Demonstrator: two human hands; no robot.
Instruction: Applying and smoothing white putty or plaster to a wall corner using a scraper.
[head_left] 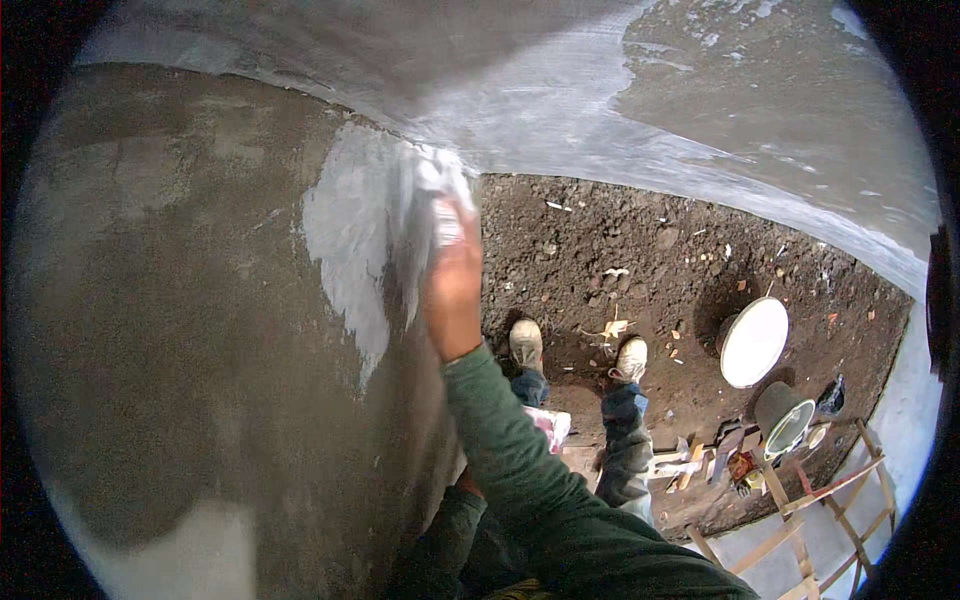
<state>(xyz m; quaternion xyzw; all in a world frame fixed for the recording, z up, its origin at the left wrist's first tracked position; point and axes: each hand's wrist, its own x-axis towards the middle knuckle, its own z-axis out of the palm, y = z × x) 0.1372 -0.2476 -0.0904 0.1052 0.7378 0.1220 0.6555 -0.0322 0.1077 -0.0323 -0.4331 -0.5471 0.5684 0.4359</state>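
My right hand (455, 290) reaches up in a dark green sleeve to the corner where two walls meet. It is closed around a whitish thing (447, 225), blurred by motion, whose kind I cannot make out. That thing is at the wall, beside a pale grey, wet-looking coat (350, 225) spread over the darker left wall (200, 300). Low in the view, my left hand (468, 485) shows only in part beside the wall, its fingers hidden behind my right arm. A white and pink package or bag (549, 427) shows beyond that arm; whether my left hand touches it is unclear.
Loose soil and rubble (640, 245) cover the ground around my shoes (527, 343). To the right are a round white lid or basin (755, 342), a grey bucket (785, 415), a black plastic bag (832, 396) and a wooden frame (800, 540). Wood scraps lie nearby.
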